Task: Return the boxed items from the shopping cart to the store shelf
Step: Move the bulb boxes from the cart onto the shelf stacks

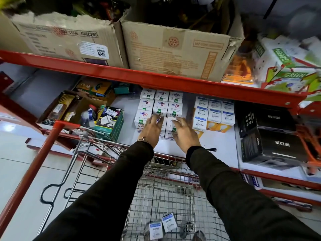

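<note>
Small white boxes (160, 106) with purple print and green QC marks stand in a tight block on the white shelf (218, 145). My left hand (152, 128) lies flat on the front middle box of that block. My right hand (185, 133) rests with spread fingers on the front right box (171, 125) beside it. Neither hand wraps around a box. Both arms reach over the wire shopping cart (156, 192). Two white and blue boxes (163, 226) lie on the cart's floor near the bottom edge of the view.
A second block of white, blue and orange bulb boxes (214, 115) stands right of my hands. Black Neuton boxes (271, 134) sit further right. An open carton of mixed goods (81, 110) is at the left. A red shelf beam (156, 79) with cardboard cartons (173, 47) hangs overhead.
</note>
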Demonstrator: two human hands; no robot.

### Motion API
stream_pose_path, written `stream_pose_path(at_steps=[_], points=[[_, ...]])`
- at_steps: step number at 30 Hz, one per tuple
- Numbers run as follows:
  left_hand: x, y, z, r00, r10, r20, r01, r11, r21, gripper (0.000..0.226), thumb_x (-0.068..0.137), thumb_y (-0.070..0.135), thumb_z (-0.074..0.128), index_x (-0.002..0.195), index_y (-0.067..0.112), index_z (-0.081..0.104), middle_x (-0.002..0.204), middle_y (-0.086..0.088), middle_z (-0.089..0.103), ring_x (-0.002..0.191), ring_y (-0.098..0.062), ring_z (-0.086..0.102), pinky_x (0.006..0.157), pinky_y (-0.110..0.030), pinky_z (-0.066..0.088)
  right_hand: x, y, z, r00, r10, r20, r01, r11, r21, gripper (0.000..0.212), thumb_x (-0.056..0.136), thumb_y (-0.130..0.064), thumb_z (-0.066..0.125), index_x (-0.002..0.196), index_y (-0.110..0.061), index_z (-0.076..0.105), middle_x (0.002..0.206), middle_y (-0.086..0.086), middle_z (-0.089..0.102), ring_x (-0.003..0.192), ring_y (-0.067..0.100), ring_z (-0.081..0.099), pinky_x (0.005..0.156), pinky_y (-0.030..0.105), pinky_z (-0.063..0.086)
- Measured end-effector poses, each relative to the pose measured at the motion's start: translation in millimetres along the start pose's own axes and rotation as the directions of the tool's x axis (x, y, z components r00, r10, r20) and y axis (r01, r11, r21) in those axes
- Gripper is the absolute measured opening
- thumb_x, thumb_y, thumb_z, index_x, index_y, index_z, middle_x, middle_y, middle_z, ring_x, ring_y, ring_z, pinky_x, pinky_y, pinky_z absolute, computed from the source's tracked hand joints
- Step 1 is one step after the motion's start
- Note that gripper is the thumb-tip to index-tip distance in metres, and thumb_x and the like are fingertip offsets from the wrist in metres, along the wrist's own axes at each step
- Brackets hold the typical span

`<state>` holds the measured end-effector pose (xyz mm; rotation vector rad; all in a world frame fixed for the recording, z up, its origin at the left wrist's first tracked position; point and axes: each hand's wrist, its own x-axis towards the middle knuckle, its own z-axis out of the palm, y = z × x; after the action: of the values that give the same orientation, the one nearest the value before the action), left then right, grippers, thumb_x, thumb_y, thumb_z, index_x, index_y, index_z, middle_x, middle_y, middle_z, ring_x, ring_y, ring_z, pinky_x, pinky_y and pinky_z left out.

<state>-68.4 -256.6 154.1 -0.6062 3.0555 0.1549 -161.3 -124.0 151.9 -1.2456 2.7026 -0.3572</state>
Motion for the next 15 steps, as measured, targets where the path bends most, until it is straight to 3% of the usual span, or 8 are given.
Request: stream_pose_path(at_steps=[3, 6, 9, 12, 15], points=[[-5.9, 4.0, -3.6, 1.0, 0.006, 0.001, -0.006, 1.0, -0.01, 0.07, 0.086, -0.008, 0.037, 0.153, 0.004, 0.021, 0.155, -0.021, 0.023, 0.144, -0.036, 0.028, 0.123, -0.042, 0.02, -7.5, -1.6, 1.7, 0.999, -0.033, 0.016, 0.033, 0.999, -0.013, 0.06, 0.093, -0.006, 0.052, 0.15, -0.011, 0.035, 0.16, 0.011, 0.029, 0.143, 0.032, 0.036, 0.107, 0.042, 0.046], [-8.3, 2.8, -0.5, 0.999, 0.03, 0.031, -0.031, 0.999, 0.018, 0.073, 0.085, -0.005, 0.038, 0.154, 0.004, 0.017, 0.16, -0.019, 0.02, 0.151, -0.031, 0.018, 0.126, -0.043, 0.011, -18.3, -2.5, 0.4, 0.998, -0.055, 0.008, 0.055, 0.998, -0.01, 0.061, 0.094, -0.005, 0.05, 0.153, -0.007, 0.03, 0.163, 0.011, 0.025, 0.148, 0.031, 0.029, 0.114, 0.044, 0.039], [-20.9, 5.4, 0.2, 0.999, 0.033, 0.009, -0.033, 0.999, 0.001, 0.073, 0.085, -0.003, 0.039, 0.155, 0.006, 0.017, 0.161, -0.016, 0.022, 0.151, -0.03, 0.018, 0.126, -0.044, 0.016, -36.0, -3.3, -2.5, 0.996, -0.056, -0.063, 0.058, 0.998, 0.027, 0.06, 0.094, -0.01, 0.052, 0.152, -0.008, 0.034, 0.158, 0.011, 0.034, 0.145, 0.029, 0.034, 0.115, 0.04, 0.038], [-47.4, 13.1, 5.2, 0.992, 0.039, -0.122, -0.051, 0.994, -0.097, 0.069, 0.084, -0.001, 0.043, 0.15, 0.01, 0.031, 0.151, -0.017, 0.039, 0.143, -0.032, 0.035, 0.118, -0.045, 0.034, -61.0, -3.7, 2.7, 0.992, -0.057, -0.114, 0.066, 0.994, 0.082, 0.056, 0.091, -0.014, 0.056, 0.146, -0.011, 0.042, 0.148, 0.009, 0.044, 0.135, 0.029, 0.043, 0.107, 0.041, 0.045], [-82.3, 22.5, 24.2, 0.975, 0.063, -0.215, -0.101, 0.98, -0.171, 0.06, 0.081, 0.005, 0.052, 0.14, 0.016, 0.045, 0.137, -0.011, 0.053, 0.13, -0.03, 0.048, 0.112, -0.046, 0.04, -90.1, -3.8, 20.9, 0.993, -0.051, -0.109, 0.061, 0.994, 0.088, 0.051, 0.092, -0.015, 0.056, 0.141, -0.012, 0.046, 0.142, 0.008, 0.048, 0.13, 0.028, 0.046, 0.104, 0.041, 0.046]])
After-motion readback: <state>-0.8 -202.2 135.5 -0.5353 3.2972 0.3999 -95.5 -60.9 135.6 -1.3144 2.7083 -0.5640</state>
